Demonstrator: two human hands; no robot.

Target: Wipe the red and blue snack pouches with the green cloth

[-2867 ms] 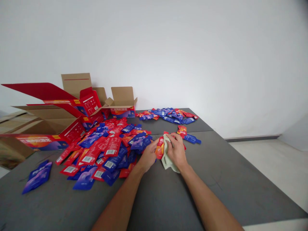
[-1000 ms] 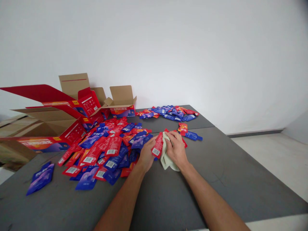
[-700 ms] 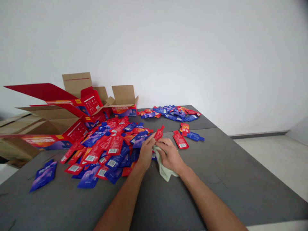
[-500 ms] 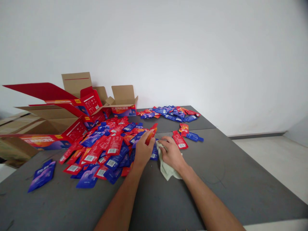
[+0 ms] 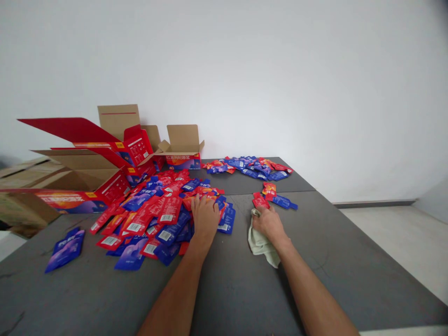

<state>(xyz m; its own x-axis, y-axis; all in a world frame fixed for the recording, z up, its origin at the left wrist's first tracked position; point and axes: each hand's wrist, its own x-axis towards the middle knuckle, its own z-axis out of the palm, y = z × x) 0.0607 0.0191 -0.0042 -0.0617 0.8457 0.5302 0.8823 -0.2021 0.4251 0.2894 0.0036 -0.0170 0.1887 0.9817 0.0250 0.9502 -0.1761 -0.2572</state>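
Observation:
My left hand (image 5: 206, 217) rests on the near right side of a large heap of red and blue pouches (image 5: 170, 209). Its fingers are slightly bent and apart, touching the pouches; the fingertips are partly hidden. A blue pouch (image 5: 228, 219) lies just right of that hand. Farther right, my right hand (image 5: 269, 224) is closed around a pale green cloth (image 5: 259, 243), which hangs down onto the table. Directly beyond its fingers lies a red pouch (image 5: 259, 200), partly covered by the hand. An orange-red pouch (image 5: 269, 189) and a blue pouch (image 5: 283, 201) lie behind it.
Open red cartons (image 5: 70, 201) stand at the left, with a smaller open carton (image 5: 182, 161) at the back. A second pouch pile (image 5: 250, 167) lies on the far table section. A separate blue pouch (image 5: 66, 249) is at the left of the dark table (image 5: 231, 289).
My left hand has lowered onto the heap; the red-orange pouch it held upright no longer stands out from its fingers. My right hand has moved right with the cloth, up to the red pouch.

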